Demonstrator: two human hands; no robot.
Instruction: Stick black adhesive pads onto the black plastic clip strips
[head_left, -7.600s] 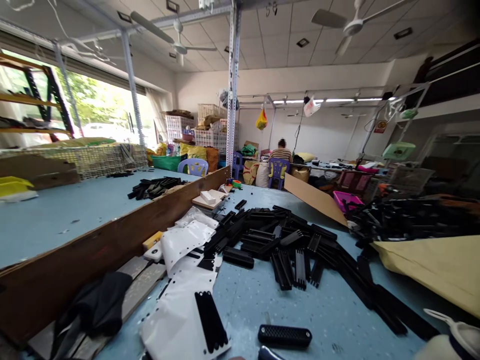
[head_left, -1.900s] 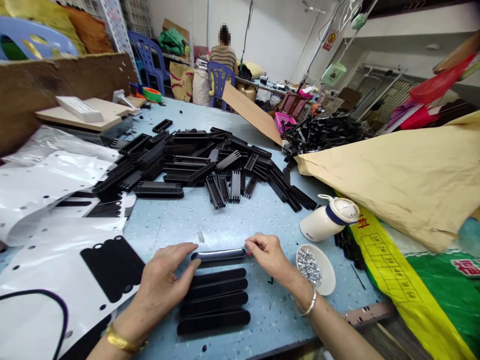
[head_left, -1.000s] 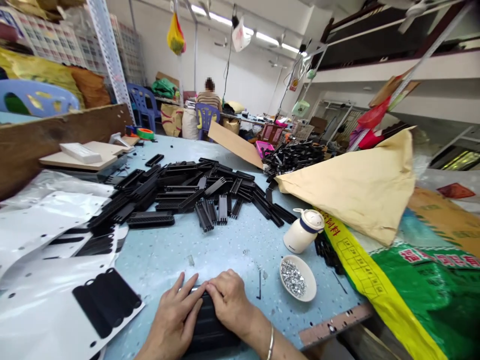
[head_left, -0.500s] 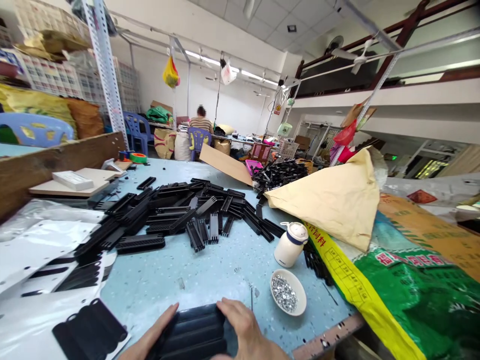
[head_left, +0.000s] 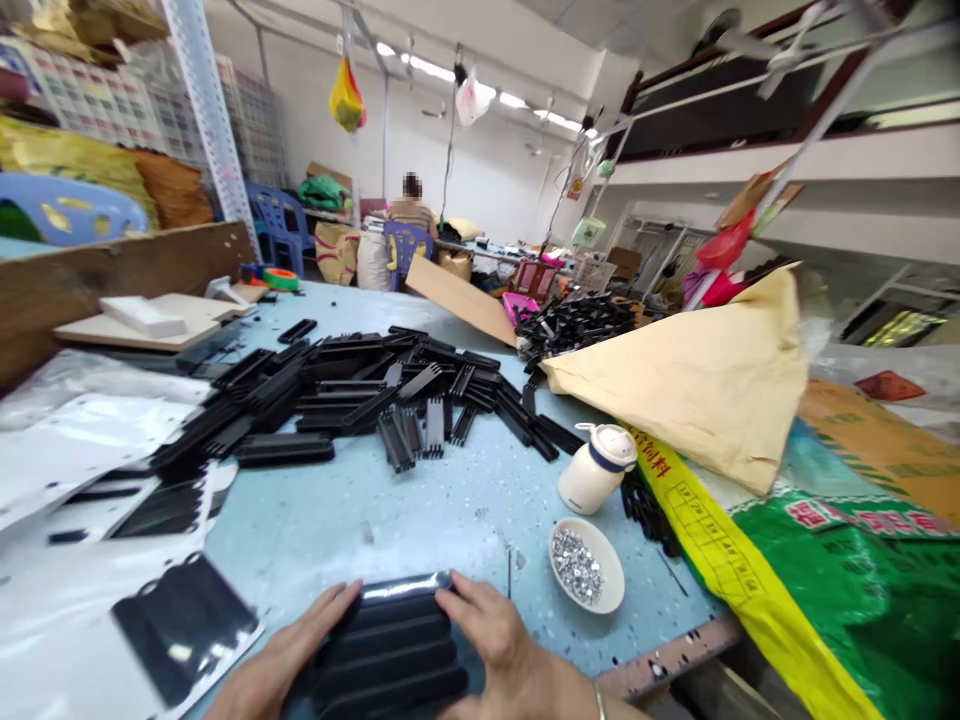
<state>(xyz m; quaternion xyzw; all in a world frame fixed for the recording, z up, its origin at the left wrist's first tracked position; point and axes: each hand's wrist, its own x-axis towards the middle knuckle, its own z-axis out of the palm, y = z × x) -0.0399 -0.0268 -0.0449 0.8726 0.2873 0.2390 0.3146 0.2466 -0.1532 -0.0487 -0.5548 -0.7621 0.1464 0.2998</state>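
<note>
A black ribbed bundle of parts (head_left: 390,650) with a shiny top edge lies at the bottom centre, between my two hands. Along its left side rests my left hand (head_left: 289,650), fingers pressed together. My right hand (head_left: 491,640) grips the right side, fingertips at the upper right corner. A bowl of small metal pieces (head_left: 616,575) stands to the right of my right hand. Beyond the hands lies a heap of black plastic parts (head_left: 352,385). Another black ribbed bundle (head_left: 184,625) lies at the lower left on white sheets (head_left: 90,600).
A cream lidded cup (head_left: 592,475) stands behind the bowl. Brown paper (head_left: 690,380) and a green and yellow sack (head_left: 832,570) cover the right side. A wooden board (head_left: 127,285) edges the blue table (head_left: 315,520) at left. A person (head_left: 411,208) sits far back.
The view has tilted and shifted a little, so the table items appear higher. Both hands stay on the black bundle, and more of my right wrist shows.
</note>
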